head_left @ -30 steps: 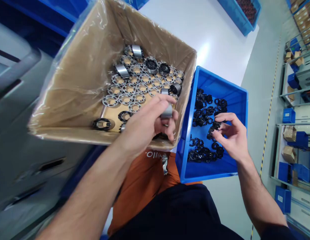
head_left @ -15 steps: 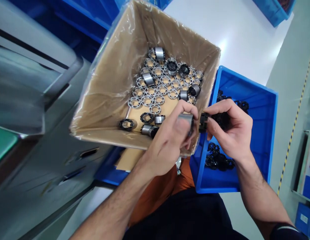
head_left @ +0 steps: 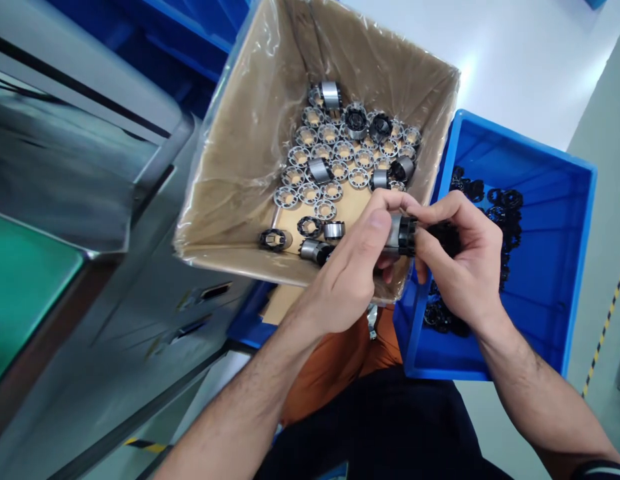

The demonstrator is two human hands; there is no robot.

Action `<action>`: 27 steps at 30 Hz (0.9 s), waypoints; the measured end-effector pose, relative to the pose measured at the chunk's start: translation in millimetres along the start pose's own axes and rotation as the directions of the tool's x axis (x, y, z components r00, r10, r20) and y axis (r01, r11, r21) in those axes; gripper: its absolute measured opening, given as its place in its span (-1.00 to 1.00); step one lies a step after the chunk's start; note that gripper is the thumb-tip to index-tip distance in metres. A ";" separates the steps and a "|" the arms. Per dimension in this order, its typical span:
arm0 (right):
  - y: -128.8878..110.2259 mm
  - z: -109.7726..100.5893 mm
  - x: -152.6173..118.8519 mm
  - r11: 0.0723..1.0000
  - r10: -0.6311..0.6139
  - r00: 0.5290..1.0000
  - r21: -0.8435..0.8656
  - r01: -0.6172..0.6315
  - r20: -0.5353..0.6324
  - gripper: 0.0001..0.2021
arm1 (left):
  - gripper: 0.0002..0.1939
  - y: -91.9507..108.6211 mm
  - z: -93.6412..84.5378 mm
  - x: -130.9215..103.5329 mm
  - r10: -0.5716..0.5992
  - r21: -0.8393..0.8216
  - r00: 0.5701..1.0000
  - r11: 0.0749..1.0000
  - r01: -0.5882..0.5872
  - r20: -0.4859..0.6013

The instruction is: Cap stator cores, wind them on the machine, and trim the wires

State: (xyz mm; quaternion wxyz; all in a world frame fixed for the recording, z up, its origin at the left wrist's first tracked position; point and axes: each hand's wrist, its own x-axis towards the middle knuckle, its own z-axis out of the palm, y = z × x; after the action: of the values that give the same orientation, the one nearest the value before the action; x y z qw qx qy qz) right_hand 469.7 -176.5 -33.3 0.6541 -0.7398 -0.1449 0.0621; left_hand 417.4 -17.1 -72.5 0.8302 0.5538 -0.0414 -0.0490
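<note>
Over the near right edge of a plastic-lined cardboard box (head_left: 225, 167), my left hand (head_left: 357, 260) is wrapped round a metal cylinder (head_left: 391, 235). A black ring piece (head_left: 407, 236) sits against the cylinder's right end, pinched by the thumb and forefinger of my right hand (head_left: 460, 257). Inside the box stand several silver rings (head_left: 325, 211), along with metal cylinders fitted with black ends (head_left: 318, 171). My fingers hide part of the cylinder and where it meets the black piece.
A blue bin (head_left: 535, 320) holding several black ring pieces (head_left: 505, 220) is right of the box. On the left stands a grey metal machine (head_left: 155, 267) beside a green surface (head_left: 30, 287). A white table (head_left: 510, 53) lies behind.
The black piece, earlier apart from the cylinder, is now against its end, and my hands have come together. The view has shifted, so the box and bin appear higher and further right.
</note>
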 end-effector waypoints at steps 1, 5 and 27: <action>-0.7 0.5 -0.5 1.000 0.022 1.000 0.012 -0.022 0.000 -0.85 | -0.49 0.2 0.2 0.3 0.006 -0.001 1.000 1.000 -0.006 0.001; -0.1 1.3 -2.1 0.998 0.055 0.999 0.017 -0.055 0.001 -0.86 | -0.50 2.0 -0.3 -0.4 -0.021 0.006 1.000 1.000 0.021 0.007; 0.1 -18.5 -4.4 0.998 -0.042 0.967 -0.035 0.052 0.250 -0.68 | -0.35 9.1 0.0 16.4 0.000 -0.081 0.915 0.996 -0.035 -0.403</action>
State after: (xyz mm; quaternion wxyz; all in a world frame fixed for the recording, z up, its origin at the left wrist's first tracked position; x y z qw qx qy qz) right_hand 470.8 -195.4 -31.2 0.6168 -0.7357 -0.2447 0.1359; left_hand 434.0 -15.7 -63.8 0.8446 0.5150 0.1275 0.0716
